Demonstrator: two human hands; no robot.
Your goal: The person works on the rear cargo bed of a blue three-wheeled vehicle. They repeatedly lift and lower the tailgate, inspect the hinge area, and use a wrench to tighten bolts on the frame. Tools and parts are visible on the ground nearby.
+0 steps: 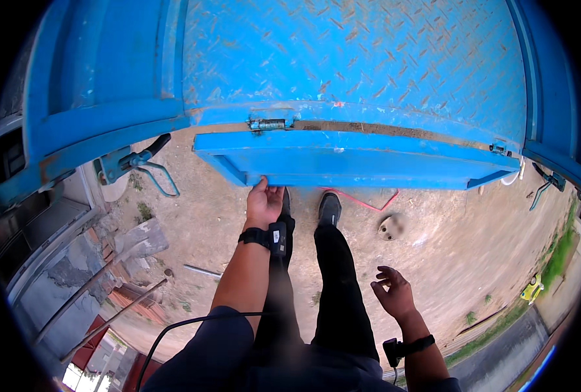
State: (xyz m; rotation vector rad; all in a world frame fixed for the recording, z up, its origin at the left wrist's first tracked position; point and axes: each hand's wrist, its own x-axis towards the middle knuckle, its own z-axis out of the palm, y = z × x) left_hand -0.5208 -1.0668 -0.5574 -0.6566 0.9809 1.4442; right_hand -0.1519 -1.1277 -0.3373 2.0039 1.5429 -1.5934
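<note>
A blue metal tailgate (343, 160) hangs from hinges along the rear edge of a blue truck bed (343, 59) with a worn, rusty tread-plate floor. My left hand (264, 204) is at the tailgate's lower edge, left of its middle. One digit rests over the edge, and the other fingers are partly hidden beneath it. Lower right, my right hand (395, 292) hovers over the ground, holding nothing, its fingers loosely curled and apart. Both wrists wear black straps with small devices.
Blue side panels (111, 59) carry a left latch handle (156, 176) and a right latch (544, 186). Below lie a red strip (362, 201), a round pale object with holes (388, 228) and a metal bar (203, 270). Bricks and poles are at left. My shoes stand under the tailgate.
</note>
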